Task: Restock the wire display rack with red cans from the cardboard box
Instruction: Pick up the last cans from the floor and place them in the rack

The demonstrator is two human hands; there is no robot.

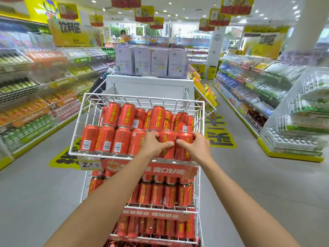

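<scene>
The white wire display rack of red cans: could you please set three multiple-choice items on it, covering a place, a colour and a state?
1. Where are the left hand and right hand? A. at the front right of the white wire display rack's top basket; B. at its middle tier; C. on the floor.
2. What colour is the red cans' lettering? A. white; B. yellow; C. blue.
3. What is each hand doing? A. hanging empty; B. pointing; C. gripping a can.
A: both reach there. B: yellow characters run down each can. C: each hand wraps a can.
</scene>
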